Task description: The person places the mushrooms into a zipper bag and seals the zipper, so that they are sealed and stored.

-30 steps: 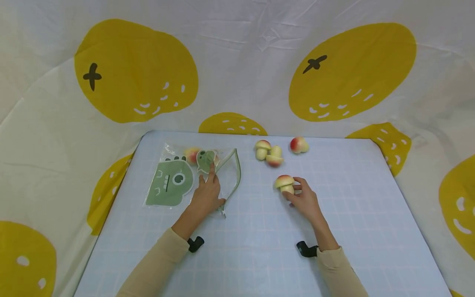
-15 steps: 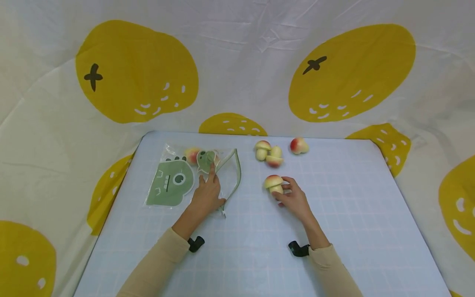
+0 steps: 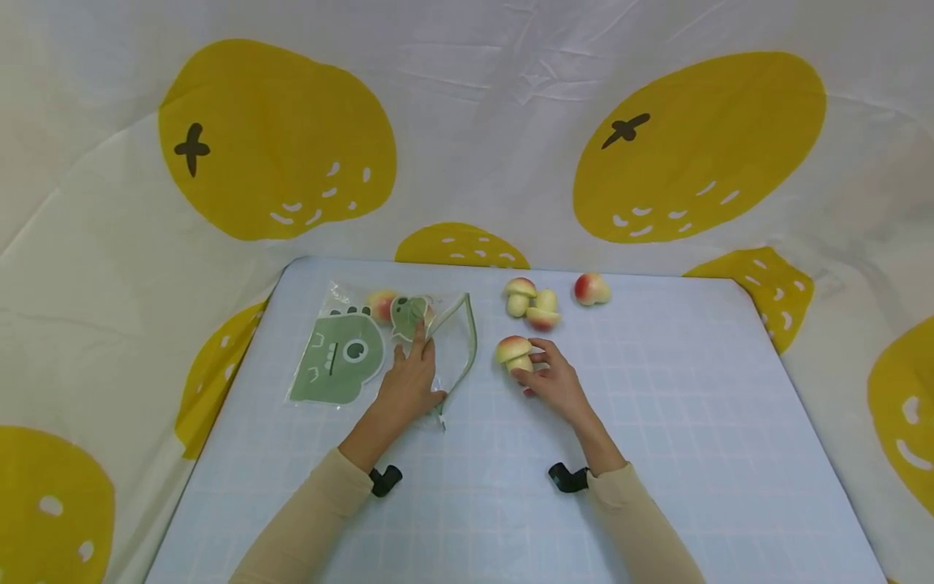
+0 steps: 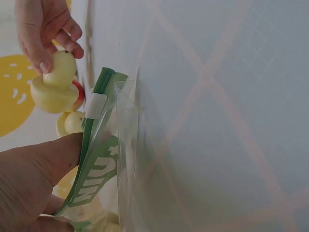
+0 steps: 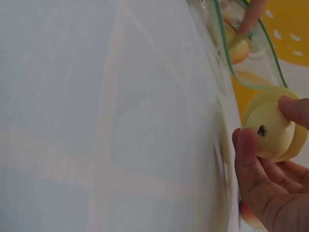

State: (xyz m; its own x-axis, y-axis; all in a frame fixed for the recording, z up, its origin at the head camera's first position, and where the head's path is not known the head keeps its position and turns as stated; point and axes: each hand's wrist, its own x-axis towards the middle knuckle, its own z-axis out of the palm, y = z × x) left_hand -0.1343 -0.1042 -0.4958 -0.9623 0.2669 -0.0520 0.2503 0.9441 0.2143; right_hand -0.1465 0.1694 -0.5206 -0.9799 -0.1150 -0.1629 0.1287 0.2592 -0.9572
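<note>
the table (image 3: pixel 730 438) bears a clear bag (image 3: pixel 339 361) with green print, mouth parted. the left hand (image 3: pixel 410 380) rests at the mouth, fingers spread. the right hand (image 3: pixel 556 384) pinches a mushroom (image 3: pixel 514 350) by its stem, right of the bag; three similar mushrooms (image 3: pixel 520 298) lie beyond.

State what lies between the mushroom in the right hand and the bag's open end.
In the head view, only bare tabletop shows between the mushroom in the right hand and the bag.
</note>
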